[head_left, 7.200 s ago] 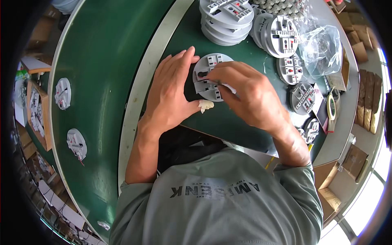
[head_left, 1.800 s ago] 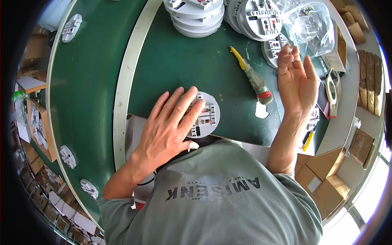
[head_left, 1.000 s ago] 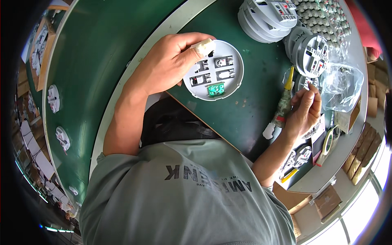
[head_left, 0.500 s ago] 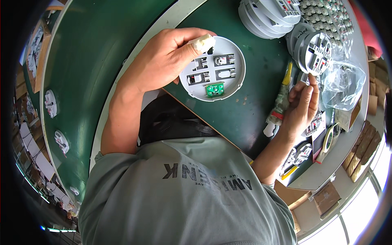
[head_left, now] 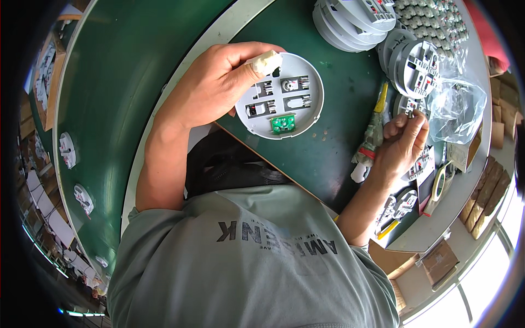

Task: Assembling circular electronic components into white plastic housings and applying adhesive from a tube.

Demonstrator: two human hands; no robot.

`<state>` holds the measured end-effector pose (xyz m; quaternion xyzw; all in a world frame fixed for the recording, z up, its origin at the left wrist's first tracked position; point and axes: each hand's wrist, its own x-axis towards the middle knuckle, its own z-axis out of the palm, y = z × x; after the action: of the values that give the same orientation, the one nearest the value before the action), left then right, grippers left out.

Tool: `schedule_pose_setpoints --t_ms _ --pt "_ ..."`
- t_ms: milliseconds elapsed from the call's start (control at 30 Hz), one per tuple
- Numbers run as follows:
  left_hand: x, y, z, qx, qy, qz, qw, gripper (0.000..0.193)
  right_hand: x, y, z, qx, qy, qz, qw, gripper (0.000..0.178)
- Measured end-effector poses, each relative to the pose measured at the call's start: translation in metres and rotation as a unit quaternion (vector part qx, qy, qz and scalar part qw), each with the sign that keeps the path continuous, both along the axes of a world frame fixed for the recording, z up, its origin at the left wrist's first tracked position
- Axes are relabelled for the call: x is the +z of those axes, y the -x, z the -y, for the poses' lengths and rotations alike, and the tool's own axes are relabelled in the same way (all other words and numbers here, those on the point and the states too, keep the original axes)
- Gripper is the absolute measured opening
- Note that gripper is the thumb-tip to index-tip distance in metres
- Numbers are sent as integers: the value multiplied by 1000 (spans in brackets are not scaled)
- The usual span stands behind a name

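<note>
My left hand (head_left: 205,87) grips a round grey plastic housing (head_left: 309,116) by its left rim. Its thumb, wrapped in pale tape, presses on the upper edge. The housing's open side faces up, showing several slots with metal contacts and a small green circuit board (head_left: 283,124) near the lower rim. Over at the right, my right hand (head_left: 403,146) is closed in a pinch, with a tiny dark piece at the fingertips too small to name. Beside that hand lies a wrapped tube with a yellow nozzle (head_left: 379,104). Just beyond the fingertips are grey housings (head_left: 416,71), stacked and leaning.
A taller stack of grey housings (head_left: 350,33) stands at the far right, before rows of small parts (head_left: 429,22). A clear plastic bag (head_left: 459,109) lies right of my right hand. On the left, a green belt surface (head_left: 126,71) carries white parts (head_left: 67,150).
My right hand has drawn its extended finger back from the leaning housings into a pinch. The held housing has shifted slightly left and down in view.
</note>
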<state>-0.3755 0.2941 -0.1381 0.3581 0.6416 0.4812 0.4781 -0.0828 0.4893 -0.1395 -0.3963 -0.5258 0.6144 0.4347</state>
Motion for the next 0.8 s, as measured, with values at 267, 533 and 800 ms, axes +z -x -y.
schedule_pose_setpoints --t_ms 267,533,800 --pt "0 3 -2 0 28 32 999 38 7 24 3 -138 33 17 990 22" --pt "-4 7 -2 -5 1 34 999 39 -2 6 -1 -53 -7 -6 999 24" --pt "-5 7 -7 -22 -13 31 999 38 -7 1 -4 -45 -31 -35 998 29"
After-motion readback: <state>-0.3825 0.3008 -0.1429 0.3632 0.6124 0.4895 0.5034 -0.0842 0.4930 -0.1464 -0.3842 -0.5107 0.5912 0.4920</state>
